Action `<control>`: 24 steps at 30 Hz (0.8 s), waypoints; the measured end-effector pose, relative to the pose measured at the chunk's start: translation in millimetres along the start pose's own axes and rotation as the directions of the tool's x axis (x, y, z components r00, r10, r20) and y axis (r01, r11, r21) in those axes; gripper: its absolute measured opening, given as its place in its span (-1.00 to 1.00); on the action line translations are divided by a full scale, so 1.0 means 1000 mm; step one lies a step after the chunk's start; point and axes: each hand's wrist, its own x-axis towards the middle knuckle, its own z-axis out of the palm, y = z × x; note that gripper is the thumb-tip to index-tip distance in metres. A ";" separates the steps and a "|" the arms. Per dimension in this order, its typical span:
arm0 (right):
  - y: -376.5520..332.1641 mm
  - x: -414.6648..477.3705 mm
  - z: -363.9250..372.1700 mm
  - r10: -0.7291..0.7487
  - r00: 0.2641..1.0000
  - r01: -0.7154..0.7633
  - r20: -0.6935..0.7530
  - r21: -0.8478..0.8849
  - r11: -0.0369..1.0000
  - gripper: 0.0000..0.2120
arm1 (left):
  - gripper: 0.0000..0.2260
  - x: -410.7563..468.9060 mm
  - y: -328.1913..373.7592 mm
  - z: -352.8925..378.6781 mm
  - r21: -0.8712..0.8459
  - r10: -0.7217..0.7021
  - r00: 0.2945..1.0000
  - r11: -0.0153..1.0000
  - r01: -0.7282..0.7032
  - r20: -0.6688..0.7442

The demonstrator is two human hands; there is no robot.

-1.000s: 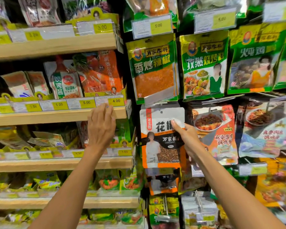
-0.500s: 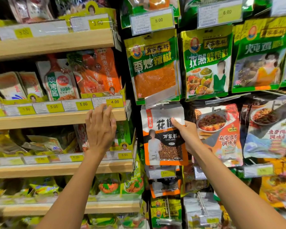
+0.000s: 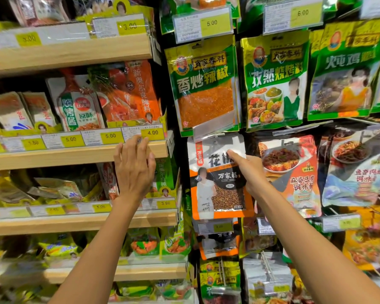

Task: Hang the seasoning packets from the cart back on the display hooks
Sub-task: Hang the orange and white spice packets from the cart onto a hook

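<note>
My right hand [image 3: 249,172] holds the seasoning packet [image 3: 215,189]. It is white on top and orange at the bottom, with little brown seeds showing in a clear window. My thumb [image 3: 235,155] lies flat on the front, near the top right corner. My other fingers go behind the right edge, so I pinch the packet between them. The packet is up against the hanging display, straight up and down. Its top tucks just under a clear plastic flap [image 3: 213,126]. I cannot tell if the hole at its top is on a hook.

Above it hangs a green packet of red chili flakes [image 3: 203,84]. Just to the right hangs a red packet with a bowl of food [image 3: 294,172] on it. My wrist is in front of that one. Right under my packet is a yellow price tag [image 3: 215,227].

My left hand [image 3: 134,170] is on the other side, well apart from the packet. Its fingers are straight and spread a little, and it holds nothing. The fingertips touch the front edge of a wooden shelf [image 3: 75,155], just under the yellow 4.00 tag [image 3: 152,133].
</note>
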 end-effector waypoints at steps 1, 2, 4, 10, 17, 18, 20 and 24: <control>0.000 0.003 0.003 0.002 1.000 -0.002 -0.022 -0.012 1.000 -0.71 | -0.71 0.000 0.000 0.000 -0.002 -0.003 1.000 1.000 0.003 0.002; 0.000 0.006 0.006 -0.006 0.999 0.004 -0.048 -0.033 0.999 -0.67 | -0.71 -0.001 -0.001 0.001 -0.002 -0.002 1.000 1.000 0.002 0.003; 0.001 0.012 0.013 -0.035 0.994 0.027 -0.104 -0.080 0.996 -0.60 | -0.71 -0.001 -0.002 0.002 -0.003 0.002 1.000 1.000 -0.002 0.005; -0.002 0.028 0.028 -0.082 0.971 0.028 -0.223 -0.237 0.971 -0.71 | -0.71 -0.002 -0.005 0.003 -0.004 0.009 0.999 1.000 -0.008 0.046; 0.000 0.025 0.032 -0.090 0.964 -0.020 -0.251 -0.406 0.914 -0.62 | -0.67 0.000 0.000 -0.008 -0.012 -0.015 0.993 1.000 0.016 0.119; 0.000 0.021 0.029 -0.110 0.966 -0.003 -0.232 -0.439 0.898 -0.58 | -0.67 0.001 0.002 -0.010 -0.016 -0.024 0.992 1.000 0.026 0.121; 0.003 0.007 0.022 -0.160 0.970 0.051 -0.185 -0.488 0.871 -0.47 | -0.68 0.002 0.007 -0.015 -0.026 -0.027 0.994 0.999 0.030 0.103; 0.018 -0.029 0.002 -0.253 0.965 0.185 -0.074 -0.495 0.849 -0.54 | -0.71 -0.004 0.033 -0.023 -0.119 0.008 0.999 0.993 -0.002 0.051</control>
